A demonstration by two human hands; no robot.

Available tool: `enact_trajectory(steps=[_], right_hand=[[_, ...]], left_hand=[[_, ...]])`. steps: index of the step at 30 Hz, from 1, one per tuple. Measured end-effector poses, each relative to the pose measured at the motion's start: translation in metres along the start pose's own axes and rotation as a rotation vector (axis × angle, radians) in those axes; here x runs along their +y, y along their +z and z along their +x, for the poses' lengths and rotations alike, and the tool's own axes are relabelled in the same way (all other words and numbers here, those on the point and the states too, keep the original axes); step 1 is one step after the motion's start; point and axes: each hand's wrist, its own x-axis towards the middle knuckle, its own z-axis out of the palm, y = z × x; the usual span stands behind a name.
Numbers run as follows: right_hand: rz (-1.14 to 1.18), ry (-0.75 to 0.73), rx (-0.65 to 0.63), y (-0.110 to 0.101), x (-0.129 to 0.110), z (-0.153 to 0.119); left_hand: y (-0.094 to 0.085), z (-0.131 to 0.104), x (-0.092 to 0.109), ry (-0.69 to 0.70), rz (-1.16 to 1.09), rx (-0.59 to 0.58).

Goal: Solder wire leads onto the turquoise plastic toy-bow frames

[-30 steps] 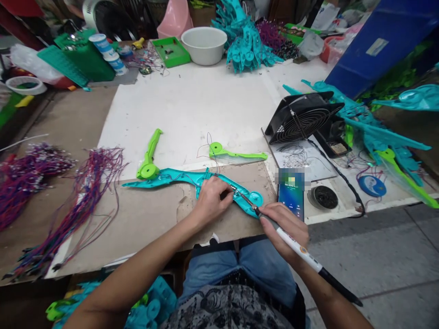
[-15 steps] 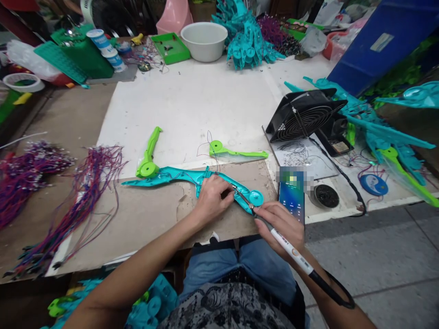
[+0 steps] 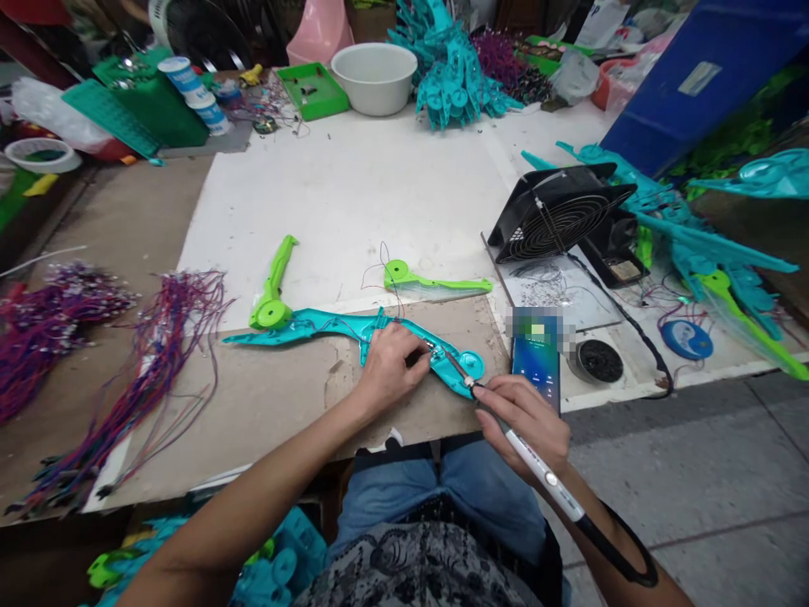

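Observation:
A long teal plastic shell [image 3: 334, 324], bow-shaped, lies across the brown board before me, with thin wires along its inside. My left hand [image 3: 395, 362] rests over its middle, fingers curled and the thumb close to the index finger; what they pinch is hidden. My right hand [image 3: 527, 426] is closed around a soldering iron [image 3: 537, 466] like a pen. The iron's tip points at small metal parts in the shell, just right of my left fingertips. A green plastic arm [image 3: 271, 299] meets the shell's left part; another green arm [image 3: 442, 283] lies behind it, thin wires near its round end.
A phone [image 3: 536, 358] and a round tin of dark material [image 3: 599, 362] lie to the right, below a black fan [image 3: 556, 215]. Bundles of red and purple wires [image 3: 170, 337] cover the left side. At the back stand a white basin [image 3: 374, 80] and piled teal parts [image 3: 455, 84].
My right hand has drawn the soldering iron slightly right and down, its tip moving back from near my left fingertips. My left hand and the shell stay in place.

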Motion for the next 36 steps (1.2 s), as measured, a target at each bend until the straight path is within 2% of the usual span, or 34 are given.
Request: enact_trajectory(steps=[11,25,36], right_hand=[[0.014,0.076,0.064,-0.002,-0.003,-0.002],[0.004,0.095,0.075,-0.009,-0.005,-0.006],[0.057,0.044,-0.010,0.002,0.000,-0.005]], left_hand=[[0.001,0.000,0.001,0.005,0.001,0.012],[0.002,-0.001,0.000,0.025,0.003,0.028],[0.002,-0.001,0.001,0.011,0.036,-0.005]])
